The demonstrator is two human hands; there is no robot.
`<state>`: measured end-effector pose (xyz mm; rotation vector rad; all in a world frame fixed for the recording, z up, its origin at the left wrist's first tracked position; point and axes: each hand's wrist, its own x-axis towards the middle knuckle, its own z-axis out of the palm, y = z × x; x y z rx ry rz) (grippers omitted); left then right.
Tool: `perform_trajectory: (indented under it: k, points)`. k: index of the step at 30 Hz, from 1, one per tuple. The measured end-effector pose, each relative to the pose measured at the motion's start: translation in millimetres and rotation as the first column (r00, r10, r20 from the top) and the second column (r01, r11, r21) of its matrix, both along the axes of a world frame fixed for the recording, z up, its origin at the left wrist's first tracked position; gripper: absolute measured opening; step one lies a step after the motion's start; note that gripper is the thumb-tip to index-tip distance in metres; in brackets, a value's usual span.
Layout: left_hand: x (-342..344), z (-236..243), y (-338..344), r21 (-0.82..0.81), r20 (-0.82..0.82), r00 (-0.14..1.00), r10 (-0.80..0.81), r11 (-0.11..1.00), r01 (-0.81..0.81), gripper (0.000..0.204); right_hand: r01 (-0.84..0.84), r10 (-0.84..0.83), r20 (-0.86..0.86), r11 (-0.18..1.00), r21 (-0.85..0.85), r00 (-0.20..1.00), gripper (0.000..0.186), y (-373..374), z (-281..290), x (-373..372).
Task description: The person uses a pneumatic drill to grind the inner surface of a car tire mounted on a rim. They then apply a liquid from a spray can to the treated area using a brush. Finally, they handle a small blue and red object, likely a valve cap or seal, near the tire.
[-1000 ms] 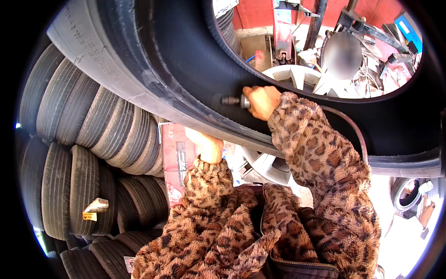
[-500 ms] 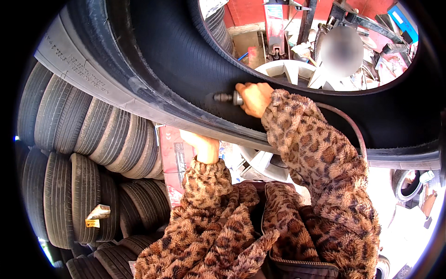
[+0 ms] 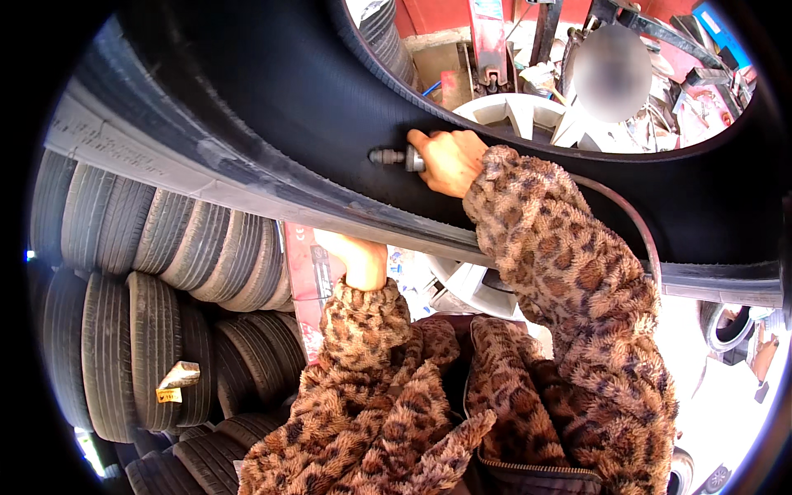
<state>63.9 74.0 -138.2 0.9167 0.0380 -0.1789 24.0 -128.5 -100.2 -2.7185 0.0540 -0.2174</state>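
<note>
A large black tire [image 3: 272, 124] stands close in front of me, its hollow inner side facing me. My right hand [image 3: 450, 161] is closed around the metal body of an air grinder [image 3: 412, 157]. The tool's narrow tip points left and is at the inner lining, on a small scuffed spot. From behind my right sleeve a thin air hose [image 3: 631, 214] curves down over the tire's lower rim. My left hand [image 3: 359, 257] is lower, just under the tire's near sidewall. Its fingers are hidden or washed out by glare, so their grip does not show.
Stacked used tires [image 3: 111, 355] fill the left side. Through the tire's opening appear a silver alloy wheel [image 3: 520, 111], a red jack-like stand [image 3: 488, 37] and cluttered tools. A red panel [image 3: 305, 272] is beside my left hand. Another tire [image 3: 728, 328] lies at the far right.
My right hand and the grinder have shifted slightly up and left along the lining. The tire's left part sits a little lower in view. My left hand has barely moved.
</note>
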Motion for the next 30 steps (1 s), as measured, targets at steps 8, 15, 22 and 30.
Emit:
perform_trajectory:
  k: [8, 15, 22, 30]
  points:
    - [14, -27, 32, -0.855, 0.086, 0.909, -0.408, 0.438, 0.278, 0.043, -0.204, 0.201, -0.165, 0.979, -0.002, 0.966, 0.038, 12, 8, -20]
    - [13, -30, 43, -0.77, 0.088, 0.904, -0.417, 0.548, 0.328, 0.053, -0.111, 0.111, -0.007, 0.993, 0.035, 0.994, 0.036, 6, 8, -8]
    - [-1, 1, 21, 0.073, -0.058, 0.997, 0.052, 0.996, -0.048, 0.056, -0.221, 0.225, -0.077, 0.973, 0.06, 0.971, 0.032, 17, 11, -15]
    - [31, -55, 69, -0.542, 0.064, 0.967, -0.248, 0.805, 0.243, 0.034, -0.148, 0.148, 0.105, 0.989, -0.001, 0.983, 0.034, 14, 14, -6]
